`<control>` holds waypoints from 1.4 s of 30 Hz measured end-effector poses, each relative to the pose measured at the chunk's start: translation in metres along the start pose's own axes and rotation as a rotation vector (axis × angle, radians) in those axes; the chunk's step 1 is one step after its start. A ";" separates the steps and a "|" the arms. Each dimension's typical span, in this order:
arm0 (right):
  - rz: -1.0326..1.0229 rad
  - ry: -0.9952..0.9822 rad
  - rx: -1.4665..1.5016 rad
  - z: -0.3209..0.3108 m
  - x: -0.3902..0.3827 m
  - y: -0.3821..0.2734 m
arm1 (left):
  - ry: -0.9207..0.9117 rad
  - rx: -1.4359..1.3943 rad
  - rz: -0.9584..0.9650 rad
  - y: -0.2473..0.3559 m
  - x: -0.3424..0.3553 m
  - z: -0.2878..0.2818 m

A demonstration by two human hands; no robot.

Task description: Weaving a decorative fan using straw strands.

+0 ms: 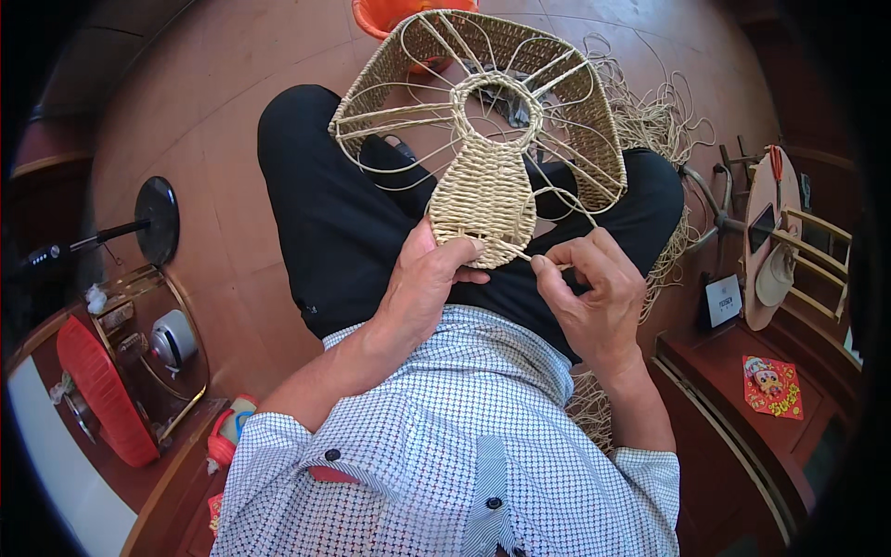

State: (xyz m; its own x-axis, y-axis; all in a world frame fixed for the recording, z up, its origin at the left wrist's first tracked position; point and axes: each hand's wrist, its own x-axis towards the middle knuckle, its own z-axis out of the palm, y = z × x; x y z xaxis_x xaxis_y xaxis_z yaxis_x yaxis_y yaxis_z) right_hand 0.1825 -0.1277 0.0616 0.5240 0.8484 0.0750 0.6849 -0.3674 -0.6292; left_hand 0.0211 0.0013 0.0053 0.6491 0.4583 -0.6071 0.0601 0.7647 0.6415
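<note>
A half-woven straw basket (489,197) rests across my lap, its wire loops spreading from a round central ring (455,111). One petal-shaped panel pointing toward me is filled with tight weave. At the lower edge of that panel my left hand (429,269) grips it, thumb on top and fingers underneath. Just to the right, my right hand (594,288) pinches a twisted straw cord (522,249) that runs from the panel's edge. A loose length of the cord loops up above my right hand. The far side walls of the basket are woven.
A tangled heap of straw cord (664,121) lies on the floor to the right. Beyond the basket stands an orange tub (371,17). Wooden furniture with a red card (772,387) is at right; a round black base (158,221) and a metal pot (174,339) are at left.
</note>
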 end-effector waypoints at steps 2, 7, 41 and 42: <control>-0.015 0.011 0.004 0.003 0.001 -0.002 | -0.008 0.011 0.001 0.000 0.001 0.000; -0.032 -0.015 -0.029 0.010 0.004 -0.002 | -0.046 -0.068 0.048 -0.001 0.001 0.001; 0.134 -0.050 0.073 0.024 0.002 0.009 | -0.024 -0.345 -0.042 -0.010 -0.004 -0.017; 0.131 -0.043 0.081 0.025 0.002 0.009 | -0.042 -0.327 -0.035 -0.010 -0.003 -0.018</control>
State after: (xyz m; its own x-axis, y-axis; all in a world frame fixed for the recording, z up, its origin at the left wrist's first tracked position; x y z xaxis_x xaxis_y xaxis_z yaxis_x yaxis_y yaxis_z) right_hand 0.1770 -0.1197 0.0374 0.5829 0.8114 -0.0439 0.5682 -0.4456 -0.6917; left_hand 0.0048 0.0007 -0.0074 0.6818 0.4157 -0.6020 -0.1594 0.8875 0.4324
